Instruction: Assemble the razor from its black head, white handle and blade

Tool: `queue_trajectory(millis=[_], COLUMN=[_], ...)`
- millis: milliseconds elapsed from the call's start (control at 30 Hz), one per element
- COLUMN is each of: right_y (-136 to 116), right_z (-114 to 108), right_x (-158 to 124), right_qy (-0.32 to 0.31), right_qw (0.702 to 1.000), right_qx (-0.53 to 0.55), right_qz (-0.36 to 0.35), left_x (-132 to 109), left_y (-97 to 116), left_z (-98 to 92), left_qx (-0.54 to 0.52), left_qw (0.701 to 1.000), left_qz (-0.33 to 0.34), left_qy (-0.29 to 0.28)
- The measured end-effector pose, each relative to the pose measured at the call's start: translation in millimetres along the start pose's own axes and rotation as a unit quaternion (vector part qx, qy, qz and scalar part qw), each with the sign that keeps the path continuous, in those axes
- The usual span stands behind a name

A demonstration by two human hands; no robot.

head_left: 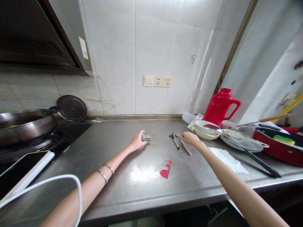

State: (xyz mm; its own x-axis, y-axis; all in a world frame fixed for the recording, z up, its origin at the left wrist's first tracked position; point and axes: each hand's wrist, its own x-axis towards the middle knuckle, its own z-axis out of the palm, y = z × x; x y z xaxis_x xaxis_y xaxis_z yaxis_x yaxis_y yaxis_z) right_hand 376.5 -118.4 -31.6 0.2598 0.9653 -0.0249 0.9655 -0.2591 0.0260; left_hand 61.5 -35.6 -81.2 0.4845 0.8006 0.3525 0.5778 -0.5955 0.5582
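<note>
Head view: the person's left hand point(138, 140), low over a brushed grey metal counter point(113, 186), has its thumb and fingers drawn in on a small, flat, grey piece with dark green marks point(147, 138), leaving little gap beyond the piece itself. To its right, the right hand point(190, 138) is bent over the upper end of a slim beige stick-like item point(186, 147), fingers curled; whether they pinch it or merely rest beside it, I cannot tell. Just left of that stick, on the metal, lies a black and silver handled razor point(174, 142), and nearer the person a jagged-edged red flat scrap point(166, 169). For good handling, the small piece would best be gripped by its edges, lightly, and kept level near the surface so that it does not slip or snap down. The stick would likely handle more steadily if taken near its middle, since a hold at one end could let the other swing into the razor. Fingertips should stay away from the razor's head, which sits close to the right hand.
</note>
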Motion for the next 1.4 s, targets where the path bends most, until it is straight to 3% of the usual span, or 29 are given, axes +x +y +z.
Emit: queue_trajectory(millis=[133,300,400,567,700,933,1033,1167,1400], right_y=[-22.8,-59.3,-72.6,-77.1,-55.4,31.7,58.5,72.5,73.2], right_z=[-19.2,-31.8,-36.9,-41.6,-37.3,-18.7,-5.5,11.2,21.2], right_x=[-14.0,-37.0,-47.1,-50.6,-36.0,0.9,11.5,21.6,31.6], right_qy=[0.046,0.005,-0.012,0.010,0.011,-0.024,-0.038,-0.060,-0.078], right_qw=[0.988,0.944,0.934,0.941,0.940,0.967,0.980,0.987,0.988], right_qx=[0.070,0.137,0.126,0.103,0.108,0.092,0.060,0.035,0.055], right_qz=[-0.127,-0.299,-0.334,-0.323,-0.325,-0.235,-0.188,-0.145,-0.124], left_x=[-0.4,-6.8,-10.8,-14.1,-17.3,-28.7,-31.6,-32.2,-32.3], left_y=[23.7,61.4,75.9,82.2,65.4,1.7,-16.0,-27.8,-45.9], left_z=[-1.0,3.4,6.8,6.8,-0.5,-26.7,-37.9,-46.6,-55.9], left_qx=[0.000,-0.016,-0.025,-0.044,-0.046,-0.003,-0.002,0.007,0.026], left_qw=[0.998,0.991,0.987,0.985,0.990,0.999,1.000,0.999,0.998], left_qz=[0.055,0.130,0.158,0.165,0.128,0.039,0.013,0.008,-0.007], left_qy=[-0.004,-0.034,-0.032,-0.030,-0.020,0.004,0.019,0.039,0.061])
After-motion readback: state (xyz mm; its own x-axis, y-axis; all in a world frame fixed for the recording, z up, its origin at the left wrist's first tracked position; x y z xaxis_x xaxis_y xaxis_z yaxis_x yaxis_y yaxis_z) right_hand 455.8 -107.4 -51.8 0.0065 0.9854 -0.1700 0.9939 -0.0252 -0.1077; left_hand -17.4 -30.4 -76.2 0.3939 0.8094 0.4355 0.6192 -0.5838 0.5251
